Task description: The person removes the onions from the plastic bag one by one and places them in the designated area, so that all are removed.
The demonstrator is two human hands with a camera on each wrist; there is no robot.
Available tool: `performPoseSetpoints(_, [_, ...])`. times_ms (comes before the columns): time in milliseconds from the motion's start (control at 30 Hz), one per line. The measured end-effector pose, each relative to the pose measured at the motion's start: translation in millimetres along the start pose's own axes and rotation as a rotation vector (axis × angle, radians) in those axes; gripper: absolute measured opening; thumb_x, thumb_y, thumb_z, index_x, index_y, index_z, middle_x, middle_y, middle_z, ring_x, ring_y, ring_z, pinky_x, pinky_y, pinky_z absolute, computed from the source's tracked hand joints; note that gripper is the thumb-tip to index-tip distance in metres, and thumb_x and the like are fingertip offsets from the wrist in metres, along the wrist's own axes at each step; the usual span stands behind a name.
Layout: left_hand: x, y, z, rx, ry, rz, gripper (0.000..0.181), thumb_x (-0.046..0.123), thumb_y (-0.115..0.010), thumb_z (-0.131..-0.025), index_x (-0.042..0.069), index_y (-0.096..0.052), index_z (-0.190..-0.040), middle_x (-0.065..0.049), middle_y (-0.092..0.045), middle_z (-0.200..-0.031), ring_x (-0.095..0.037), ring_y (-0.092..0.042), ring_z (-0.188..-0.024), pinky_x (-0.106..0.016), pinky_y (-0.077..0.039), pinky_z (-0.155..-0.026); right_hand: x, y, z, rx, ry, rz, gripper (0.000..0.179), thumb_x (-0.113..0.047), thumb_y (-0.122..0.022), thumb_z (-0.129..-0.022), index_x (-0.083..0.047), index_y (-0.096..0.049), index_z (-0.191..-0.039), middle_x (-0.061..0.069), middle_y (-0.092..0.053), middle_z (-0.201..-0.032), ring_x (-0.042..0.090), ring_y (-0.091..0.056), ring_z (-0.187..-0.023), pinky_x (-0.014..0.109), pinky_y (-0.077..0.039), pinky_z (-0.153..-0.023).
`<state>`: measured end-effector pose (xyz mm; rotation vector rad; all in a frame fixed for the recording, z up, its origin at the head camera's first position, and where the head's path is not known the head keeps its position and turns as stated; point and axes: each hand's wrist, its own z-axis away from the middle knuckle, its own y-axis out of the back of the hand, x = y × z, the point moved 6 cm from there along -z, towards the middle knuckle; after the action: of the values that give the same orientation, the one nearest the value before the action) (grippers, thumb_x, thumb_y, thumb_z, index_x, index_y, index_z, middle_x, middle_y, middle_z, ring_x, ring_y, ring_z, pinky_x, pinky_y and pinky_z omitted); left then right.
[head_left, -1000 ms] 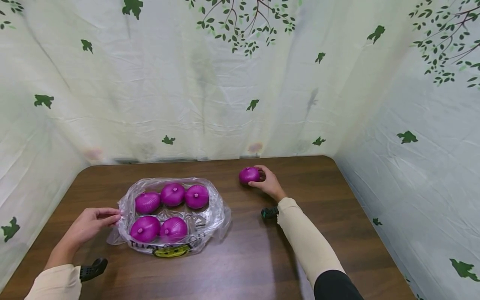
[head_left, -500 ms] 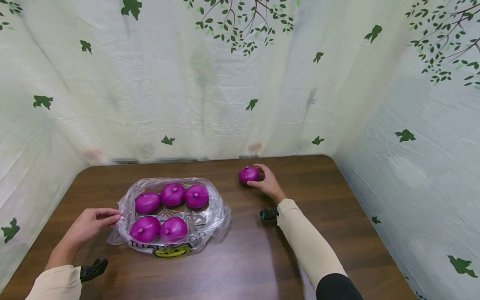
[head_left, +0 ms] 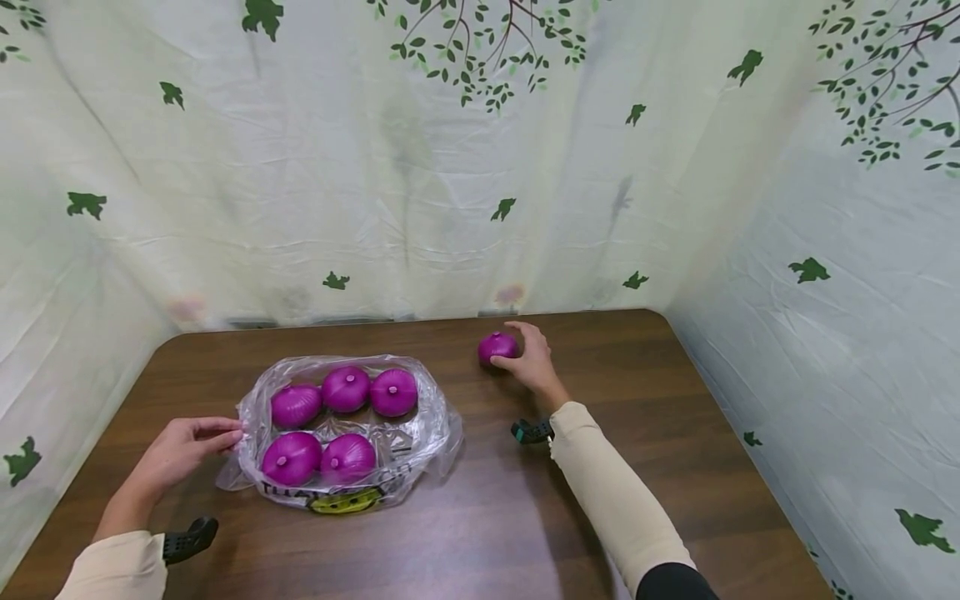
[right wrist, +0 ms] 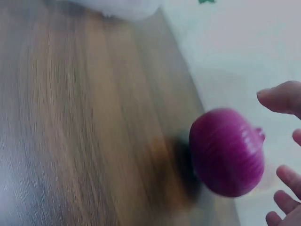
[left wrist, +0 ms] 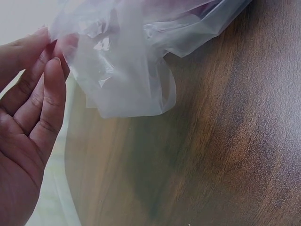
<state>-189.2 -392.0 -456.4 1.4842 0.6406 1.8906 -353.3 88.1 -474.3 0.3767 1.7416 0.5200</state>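
Purple onions (head_left: 347, 389) lie inside a clear plastic bag (head_left: 444, 442), its mouth spread wide; several show, set in two rows. At the bag's left edge, my left hand (head_left: 176, 452) pinches the film between thumb and fingertips, and the left wrist view shows the crinkled film (left wrist: 129, 82) hanging from them. Far back on the table, right of the bag, one purple onion (head_left: 495, 344) sits by itself. My right hand (head_left: 534, 364) is beside it with thumb and fingers spread. In the right wrist view a gap shows between this onion (right wrist: 226, 153) and the fingers (right wrist: 282, 98).
The brown wooden table (head_left: 480, 550) has rounded back corners. White curtains (head_left: 450, 183) printed with green leaves enclose it at the back and both sides. A yellow printed patch (head_left: 347, 502) marks the bag's front.
My right hand has let go of the lone onion; its fingers have spread and drawn back slightly to the right. The left hand and the bag stay nearly where they were.
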Motion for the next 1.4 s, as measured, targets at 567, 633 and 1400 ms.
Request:
performPoseSetpoints(567, [0.0,0.6,-0.9,0.021,-0.014,-0.003,0.049,0.033,-0.061,-0.095,-0.01,-0.062,-0.118,-0.014,-0.069,-0.101,-0.008,-0.06,-0.081,-0.026,-0.046,-0.069,-46.7,-15.2,12.2,-0.017,0.15,-0.122,0.062,-0.009,-0.083,-0.073,-0.003,-0.054,-0.128,0.02,-0.046,-0.133,0.04,-0.043,-0.12,0.053,-0.042,-0.096])
performPoseSetpoints(633, [0.8,0.3,-0.8,0.019,-0.015,-0.001,0.05,0.035,-0.061,-0.095,-0.009,-0.062,-0.118,-0.015,-0.069,-0.103,-0.009,-0.061,-0.082,-0.027,-0.047,-0.071,-52.8,-18.5,14.3,-0.03,0.174,-0.136,0.062,-0.008,-0.083,-0.073,-0.002,-0.054,-0.128,0.021,-0.046,-0.133,0.04,-0.043,-0.121,0.053,-0.042,-0.096])
performPoseSetpoints(1400, [0.2,-0.6,-1.3,0.021,-0.005,0.003,0.05,0.033,-0.061,-0.095,-0.01,-0.061,-0.12,-0.022,-0.066,-0.11,-0.015,-0.064,-0.087,-0.045,-0.051,-0.082,-97.4,-77.1,34.5,-0.285,0.312,-0.155,0.056,-0.012,-0.081,-0.077,-0.003,-0.056,-0.127,0.014,-0.057,-0.124,0.032,-0.054,-0.114,0.038,-0.046,-0.094])
